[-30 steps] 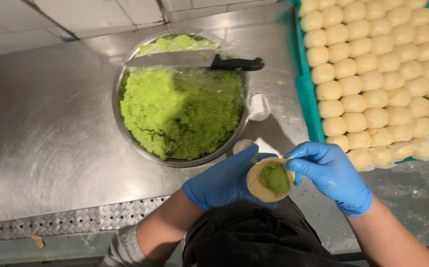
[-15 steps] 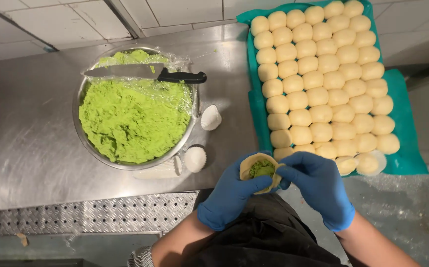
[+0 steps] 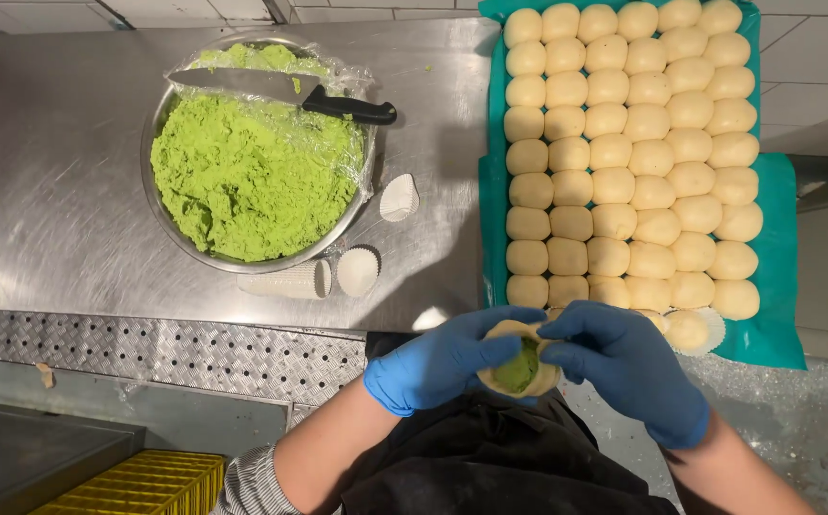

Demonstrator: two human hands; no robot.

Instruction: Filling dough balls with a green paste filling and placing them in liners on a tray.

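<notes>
While both gloved hands meet just in front of the person's body, below the counter (image 3: 71,191) edge, the dough round (image 3: 519,367) with its green filling sits cupped between them: the left hand (image 3: 443,362) cradles it from the left and beneath, fingers (image 3: 490,324) curled part-closed around its rim, and the right hand (image 3: 629,367) pinches the opposite edge from the right. Both are equally near it. The bowl of green paste (image 3: 252,176) lies well apart, up-left, and the tray of dough balls (image 3: 776,286) lies up-right
</notes>
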